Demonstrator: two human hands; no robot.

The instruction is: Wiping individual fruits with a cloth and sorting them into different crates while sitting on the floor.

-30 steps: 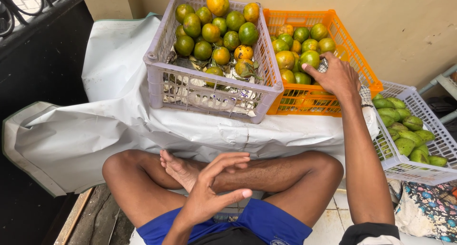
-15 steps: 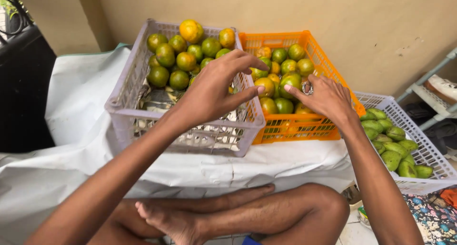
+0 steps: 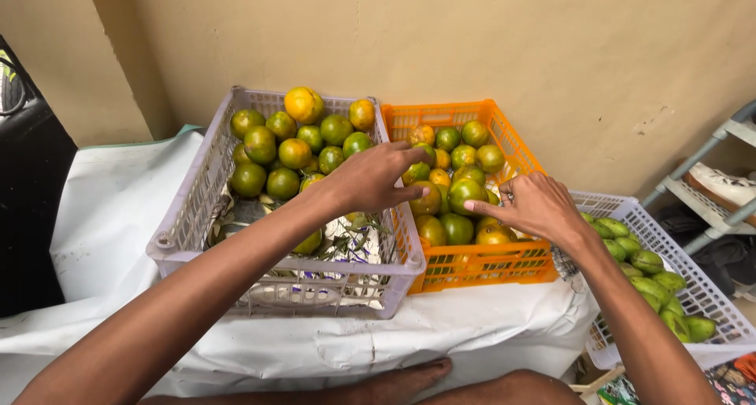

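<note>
At the centre of the frame our left hand (image 3: 370, 181) reaches across the lilac crate (image 3: 185, 224) toward the orange crate (image 3: 472, 265), palm down, fingers stretched and slightly spread, the fingertips (image 3: 420, 191) lying on a yellow-green citrus fruit (image 3: 429, 200) at the near left of the orange crate. That grip is open; it closes on nothing, only touches the fruit. Just to the right, our right hand (image 3: 535, 207) hovers over the same crate, its forefinger pointing left and its tip touching a large green fruit (image 3: 465, 192); the other fingers are loosely curled and we see nothing held in them, so this grip too is unclenched and empty.

Both crates sit side by side, touching, on a surface draped in white sheeting (image 3: 110, 216). In the lilac crate the green and orange citrus are piled toward the far end, while the near end shows crumpled printed paper and a few leafy stems. Citrus fills most of the orange crate.

At the lower right of the frame a white basket (image 3: 709, 303) holds small green mangoes (image 3: 657, 275), standing just beside the orange crate. Along the bottom edge our bare foot (image 3: 409, 377) and leg show. A beige wall (image 3: 472, 43) fills the upper frame.
</note>
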